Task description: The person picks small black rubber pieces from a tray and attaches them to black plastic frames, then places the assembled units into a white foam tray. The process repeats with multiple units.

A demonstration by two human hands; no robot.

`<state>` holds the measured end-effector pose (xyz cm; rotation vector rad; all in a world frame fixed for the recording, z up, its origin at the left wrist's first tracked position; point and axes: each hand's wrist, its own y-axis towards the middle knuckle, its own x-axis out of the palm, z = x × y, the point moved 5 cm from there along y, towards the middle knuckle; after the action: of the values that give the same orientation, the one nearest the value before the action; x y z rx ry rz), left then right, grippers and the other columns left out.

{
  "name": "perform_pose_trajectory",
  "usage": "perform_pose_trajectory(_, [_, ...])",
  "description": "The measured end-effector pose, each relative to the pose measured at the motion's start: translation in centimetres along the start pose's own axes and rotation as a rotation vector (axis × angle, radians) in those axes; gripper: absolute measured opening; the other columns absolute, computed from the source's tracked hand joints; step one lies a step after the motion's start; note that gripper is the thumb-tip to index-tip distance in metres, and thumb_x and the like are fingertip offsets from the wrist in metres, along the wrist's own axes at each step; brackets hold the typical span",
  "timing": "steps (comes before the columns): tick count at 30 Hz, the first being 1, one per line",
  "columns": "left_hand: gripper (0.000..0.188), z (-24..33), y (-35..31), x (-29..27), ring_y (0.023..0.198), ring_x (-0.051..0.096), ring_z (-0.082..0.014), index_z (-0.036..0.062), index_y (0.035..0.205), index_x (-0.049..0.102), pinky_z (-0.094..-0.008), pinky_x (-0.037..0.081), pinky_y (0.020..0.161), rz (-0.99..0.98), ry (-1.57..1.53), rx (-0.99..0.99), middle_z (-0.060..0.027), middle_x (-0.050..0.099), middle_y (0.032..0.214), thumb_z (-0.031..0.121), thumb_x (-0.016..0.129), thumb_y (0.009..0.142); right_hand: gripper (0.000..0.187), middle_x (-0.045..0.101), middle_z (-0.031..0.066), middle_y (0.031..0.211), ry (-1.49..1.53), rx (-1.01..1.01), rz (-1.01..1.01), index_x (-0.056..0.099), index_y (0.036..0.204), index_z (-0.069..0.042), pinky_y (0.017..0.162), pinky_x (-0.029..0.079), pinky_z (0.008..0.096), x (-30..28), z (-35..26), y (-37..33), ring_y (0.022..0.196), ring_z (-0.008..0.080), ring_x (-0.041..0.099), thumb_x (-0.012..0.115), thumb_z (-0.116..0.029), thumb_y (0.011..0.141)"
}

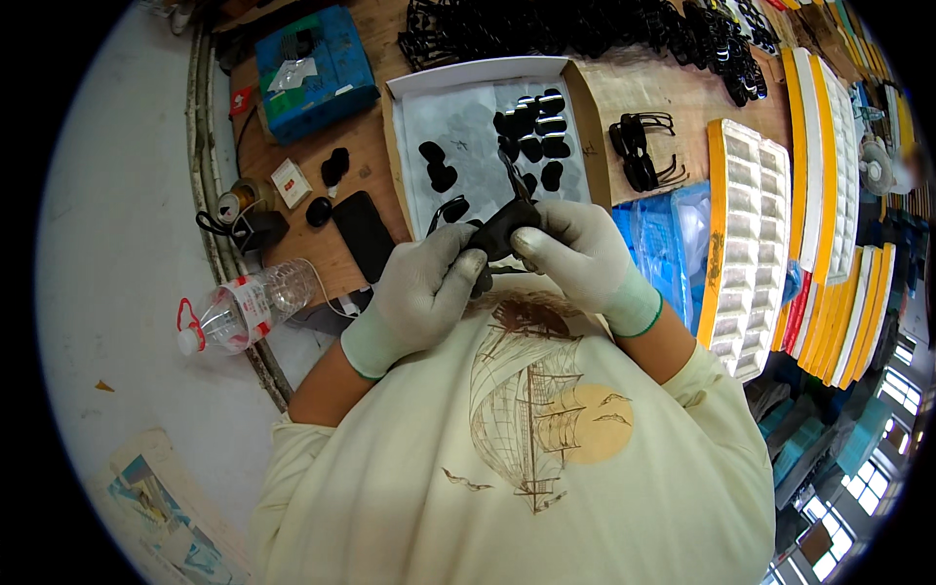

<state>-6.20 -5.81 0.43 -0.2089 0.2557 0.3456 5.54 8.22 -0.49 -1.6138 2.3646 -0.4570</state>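
Both my hands wear thin white gloves with green cuffs and meet at the near edge of a shallow cardboard box (pixel 593 132). Between them is a pair of black sunglasses (pixel 502 230), one temple pointing up and away. My left hand (pixel 421 283) pinches its left part between thumb and fingers. On the other side, my right hand (pixel 575 252) grips the frame, thumb pressed on the dark front. Inside the box, dark lenses (pixel 526 119) lie in a cluster on white paper, with a few more lenses (pixel 437 168) farther left. My fingers partly hide the sunglasses.
Several black sunglasses (pixel 639 154) rest right of the box, and a long heap of black frames (pixel 546 24) lies behind. White compartment trays (pixel 749 244) and a blue plastic bag (pixel 658 249) stand right. At left are a phone (pixel 363 232), a blue box (pixel 327 83) and a plastic bottle (pixel 244 310).
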Motion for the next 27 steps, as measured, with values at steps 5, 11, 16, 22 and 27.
perform_pose_trajectory(5, [0.027, -0.5, -0.4, 0.6, 0.062, 0.063, -0.0143, -0.0056, 0.104, 0.062, -0.0287, 0.05, 0.062, 0.003, -0.005, 0.023, -0.0097, 0.066, 0.069, 0.018, 0.05, 0.098, 0.03, 0.062, 0.001, 0.075, 0.03, 0.059, 0.017, 0.067, 0.094, 0.005, 0.062, 0.046, 0.026, 0.4, 1.3, -0.5, 0.071, 0.0066, 0.053, 0.063, -0.025, 0.095])
perform_pose_trajectory(11, [0.029, -0.1, 0.1, 0.6, 0.062, 0.061, -0.0116, -0.0057, 0.104, 0.063, -0.0267, 0.049, 0.061, -0.098, -0.163, -0.126, -0.0071, 0.065, 0.068, 0.02, 0.051, 0.099, 0.03, 0.061, -0.0004, 0.077, 0.304, 0.014, -0.017, 0.067, 0.094, 0.002, 0.063, 0.043, 0.0242, 0.5, 1.7, -0.7, 0.071, 0.0064, 0.052, 0.063, -0.027, 0.095])
perform_pose_trajectory(16, [0.023, 0.0, -0.2, 0.3, 0.059, 0.063, -0.0133, -0.0038, 0.1, 0.062, -0.028, 0.049, 0.057, -0.068, -0.149, -0.125, -0.0074, 0.064, 0.066, 0.018, 0.056, 0.097, 0.027, 0.063, 0.0007, 0.08, 0.218, 0.034, -0.061, 0.067, 0.097, 0.004, 0.065, 0.046, 0.0248, 0.5, 0.3, -1.1, 0.074, 0.006, 0.054, 0.066, -0.022, 0.094])
perform_pose_trajectory(22, [0.019, 0.9, 0.1, 0.6, 0.056, 0.063, -0.0147, -0.003, 0.099, 0.062, -0.0293, 0.049, 0.054, 0.084, 0.022, -0.04, -0.0093, 0.065, 0.065, 0.015, 0.062, 0.094, 0.026, 0.067, 0.0024, 0.083, -0.011, 0.013, -0.061, 0.069, 0.099, 0.006, 0.066, 0.048, 0.0247, -0.2, -0.3, -0.1, 0.075, 0.0056, 0.056, 0.067, -0.019, 0.093])
perform_pose_trajectory(27, [0.016, 1.1, 0.5, 1.4, 0.058, 0.066, -0.0349, 0.0007, 0.098, 0.06, -0.038, 0.049, 0.054, 0.188, 0.135, 0.061, -0.0209, 0.06, 0.068, 0.016, 0.061, 0.094, 0.025, 0.068, 0.003, 0.084, -0.05, 0.026, 0.019, 0.069, 0.101, 0.006, 0.07, 0.05, 0.0248, -0.2, -0.3, 0.0, 0.077, 0.006, 0.058, 0.066, -0.018, 0.094])
